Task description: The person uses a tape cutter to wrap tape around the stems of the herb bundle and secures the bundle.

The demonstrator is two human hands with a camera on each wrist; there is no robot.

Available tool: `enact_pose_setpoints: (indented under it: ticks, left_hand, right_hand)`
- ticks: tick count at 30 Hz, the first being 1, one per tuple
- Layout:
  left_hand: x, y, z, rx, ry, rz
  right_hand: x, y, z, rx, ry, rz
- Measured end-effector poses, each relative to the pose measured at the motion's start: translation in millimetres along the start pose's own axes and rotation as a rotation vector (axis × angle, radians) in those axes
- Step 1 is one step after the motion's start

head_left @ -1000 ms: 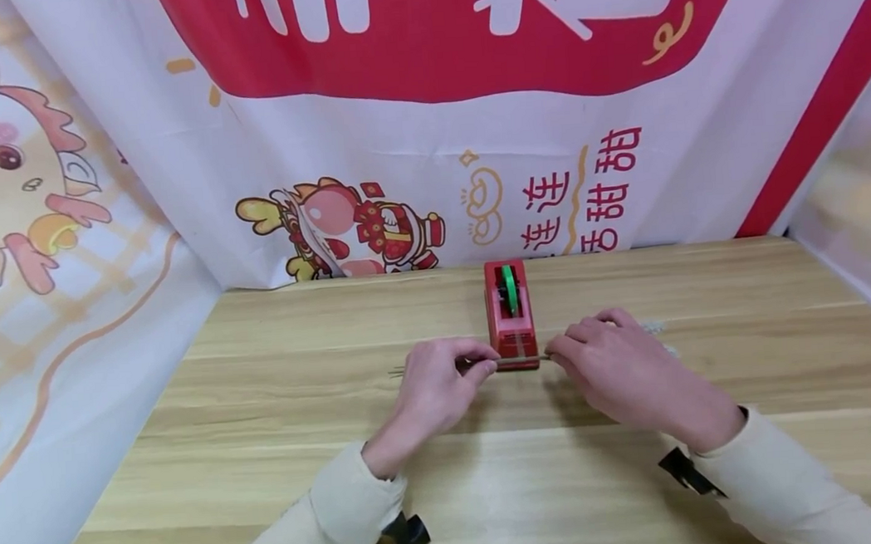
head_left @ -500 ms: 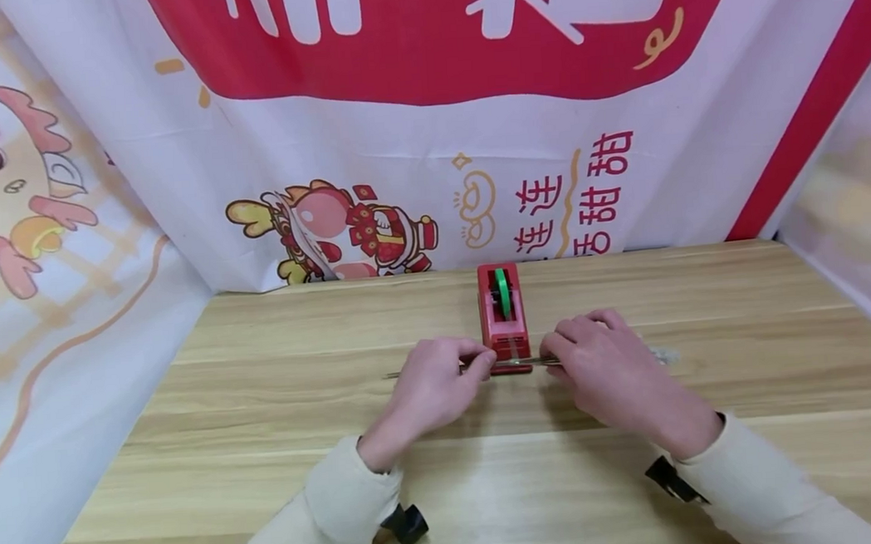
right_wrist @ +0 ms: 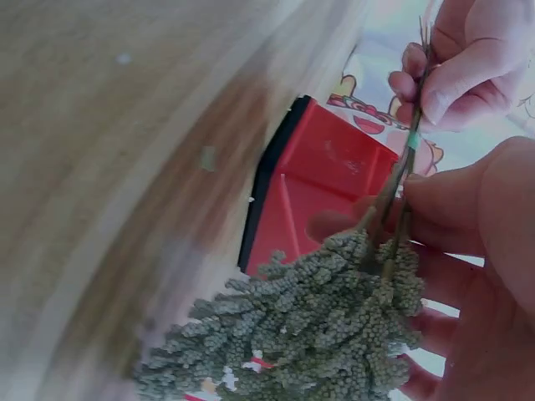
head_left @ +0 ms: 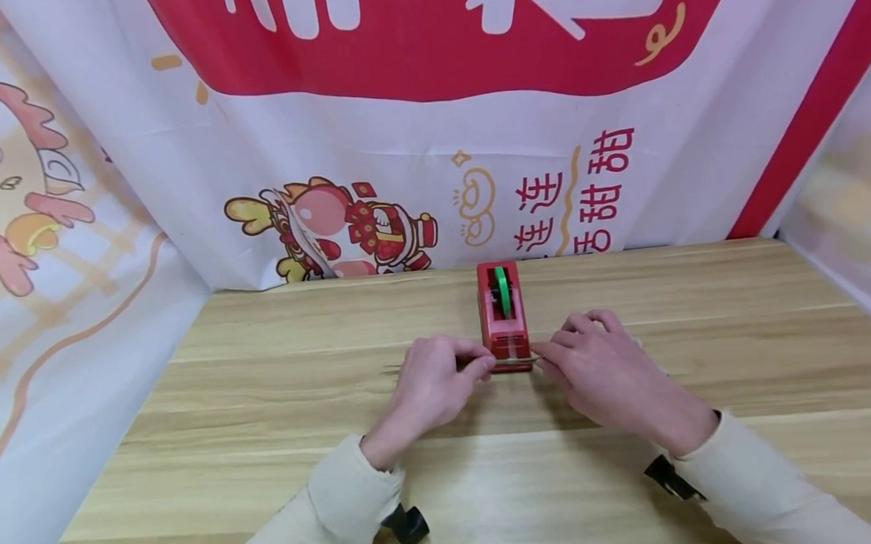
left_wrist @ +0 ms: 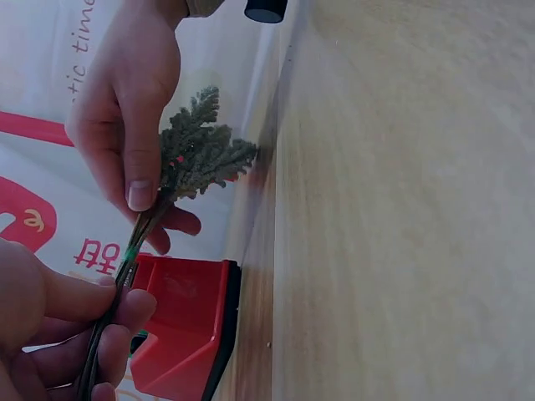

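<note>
A bunch of dried flowers with grey-green grainy heads [right_wrist: 309, 326] and thin brown stems [left_wrist: 107, 313] is held level between both hands. My left hand [head_left: 435, 386] pinches the lower stems between thumb and fingers; the stem ends poke out past it. Closer to the heads, my right hand [head_left: 610, 378] grips the stems, thumb on top. Between the hands a small green band [right_wrist: 413, 140] wraps the stems. Right behind the stems, a red tape dispenser [left_wrist: 188, 317] stands on the table. In the head view, my right hand hides most of the flower heads.
A green tape roll [head_left: 503, 291] sits in the dispenser. The wooden table [head_left: 297, 330] meets a printed cloth backdrop [head_left: 412, 132] at its far edge, with more cloth at both sides. Black wrist cameras [head_left: 406, 527] hang under the sleeves.
My right hand has slid a little left along the stems, closer to my left hand. The left hand keeps its pinch. The head view has shifted slightly.
</note>
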State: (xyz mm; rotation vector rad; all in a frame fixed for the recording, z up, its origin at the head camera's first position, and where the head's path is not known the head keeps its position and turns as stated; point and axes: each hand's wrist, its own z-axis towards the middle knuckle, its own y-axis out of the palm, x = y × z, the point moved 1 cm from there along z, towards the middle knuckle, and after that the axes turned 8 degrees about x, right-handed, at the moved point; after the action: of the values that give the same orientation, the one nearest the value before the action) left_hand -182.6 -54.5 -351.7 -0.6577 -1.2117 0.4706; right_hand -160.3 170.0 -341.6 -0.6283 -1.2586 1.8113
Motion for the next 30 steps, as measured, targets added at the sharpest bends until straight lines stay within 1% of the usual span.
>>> enact_pose_setpoints:
  ticks: [4, 9, 11, 15, 18, 21, 26, 30]
  left_hand:
    - [-0.3, 0.5, 1.1, 0.027, 0.004, 0.004]
    - [-2.0, 1.3, 1.9, 0.057, 0.021, 0.018]
    - [-2.3, 1.7, 2.0, 0.065, 0.024, 0.02]
    - [-2.0, 2.4, 2.0, 0.072, 0.018, 0.013]
    - [-1.0, 2.8, 1.3, 0.055, -0.008, -0.007]
    - [-0.6, 2.8, 1.0, 0.033, -0.018, -0.02]
    - [-1.5, 1.9, 0.9, 0.006, -0.003, -0.012]
    - [-3.0, 1.6, 1.2, -0.019, 0.003, -0.009]
  right_hand:
    - [1.4, 4.3, -0.1, 0.039, -0.007, -0.001]
    - [1.2, 7.3, 0.6, 0.097, 0.053, 0.022]
    - [0.5, 7.7, 1.0, 0.108, 0.08, 0.035]
    - [-1.7, 8.4, 1.8, 0.115, 0.107, 0.051]
    - [-3.2, 8.7, 2.1, 0.118, 0.12, 0.056]
    - [-3.8, 9.0, 2.4, 0.129, 0.138, 0.07]
    - [-3.3, 9.4, 3.4, 0.159, 0.147, 0.078]
    - [-3.6, 9.2, 3.6, 0.163, 0.147, 0.068]
